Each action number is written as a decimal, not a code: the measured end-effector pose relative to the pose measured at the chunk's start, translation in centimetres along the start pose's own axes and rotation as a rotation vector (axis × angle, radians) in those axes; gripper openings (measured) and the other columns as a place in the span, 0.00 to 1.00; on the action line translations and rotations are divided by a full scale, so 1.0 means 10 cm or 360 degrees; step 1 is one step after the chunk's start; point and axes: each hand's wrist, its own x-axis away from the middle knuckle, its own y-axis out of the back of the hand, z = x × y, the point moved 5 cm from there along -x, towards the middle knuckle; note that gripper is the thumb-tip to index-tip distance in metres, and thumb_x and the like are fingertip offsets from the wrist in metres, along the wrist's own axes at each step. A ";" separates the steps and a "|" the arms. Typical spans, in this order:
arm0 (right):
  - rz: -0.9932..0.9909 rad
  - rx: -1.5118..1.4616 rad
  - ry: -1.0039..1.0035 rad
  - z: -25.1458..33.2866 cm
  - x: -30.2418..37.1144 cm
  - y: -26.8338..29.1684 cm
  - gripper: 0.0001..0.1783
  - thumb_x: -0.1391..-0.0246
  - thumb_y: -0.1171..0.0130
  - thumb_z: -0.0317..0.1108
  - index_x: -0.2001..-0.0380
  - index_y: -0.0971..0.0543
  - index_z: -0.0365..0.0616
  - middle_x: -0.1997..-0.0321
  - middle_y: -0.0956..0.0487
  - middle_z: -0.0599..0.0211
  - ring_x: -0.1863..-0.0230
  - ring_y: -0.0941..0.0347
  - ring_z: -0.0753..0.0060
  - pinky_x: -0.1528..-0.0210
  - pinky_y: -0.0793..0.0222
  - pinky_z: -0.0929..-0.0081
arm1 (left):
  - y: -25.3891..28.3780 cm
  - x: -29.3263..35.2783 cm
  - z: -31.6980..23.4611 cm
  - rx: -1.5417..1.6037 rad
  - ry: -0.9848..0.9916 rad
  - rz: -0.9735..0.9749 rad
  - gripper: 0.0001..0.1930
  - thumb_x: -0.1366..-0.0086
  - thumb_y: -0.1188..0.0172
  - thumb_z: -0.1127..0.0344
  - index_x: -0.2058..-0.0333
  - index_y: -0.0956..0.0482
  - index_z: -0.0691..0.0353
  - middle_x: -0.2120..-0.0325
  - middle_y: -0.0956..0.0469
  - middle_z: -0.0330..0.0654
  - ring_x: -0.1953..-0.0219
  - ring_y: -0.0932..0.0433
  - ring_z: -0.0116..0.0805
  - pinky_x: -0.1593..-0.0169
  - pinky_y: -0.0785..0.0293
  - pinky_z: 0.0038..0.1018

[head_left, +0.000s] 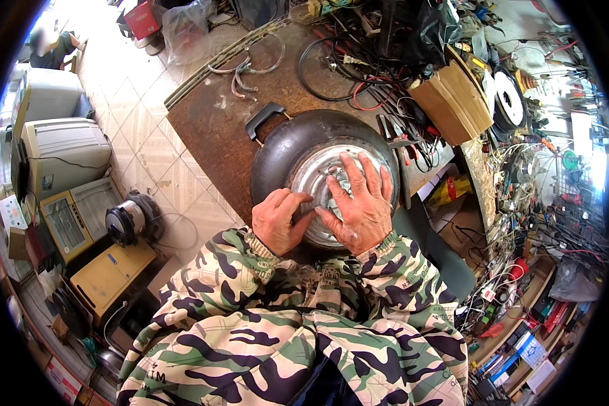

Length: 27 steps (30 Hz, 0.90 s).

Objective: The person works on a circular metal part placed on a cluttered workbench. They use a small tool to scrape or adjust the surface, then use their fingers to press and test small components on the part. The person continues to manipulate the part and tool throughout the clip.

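Observation:
A dark, rounded pan (275, 162) with a black side handle (264, 120) lies on the rusty bench in front of me, apparently bottom up. A shiny silver round metal part (312, 161) sits in its middle, with a ring-like stepped rim. Over this part my right hand (362, 213) is spread, its fingers apart and resting on the metal. At the near left side of the rim is my left hand (281, 220), fingers curled in and thumb toward the index finger. Whatever lies between those fingertips is too small to make out.
On the brown workbench (203, 125) lie a bent grey cable (242, 78), a black coiled cable (304, 68) and several pliers (392, 128). A cardboard box (453, 101) stands at the right. Cluttered wires and parts fill the right side; old appliances (68, 152) line the left. Someone sits far left.

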 end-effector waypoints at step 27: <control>-0.0193 -0.0542 -0.0158 -0.15 -0.09 0.01 0.22 0.46 0.30 0.38 0.51 0.12 0.36 0.22 0.33 0.43 0.22 0.41 0.34 0.22 0.46 0.42 | -0.04 0.02 0.05 -0.0006 0.0038 -0.0003 0.17 0.45 0.20 0.68 0.57 0.15 0.59 0.71 0.22 0.45 0.69 0.20 0.47 0.66 0.23 0.38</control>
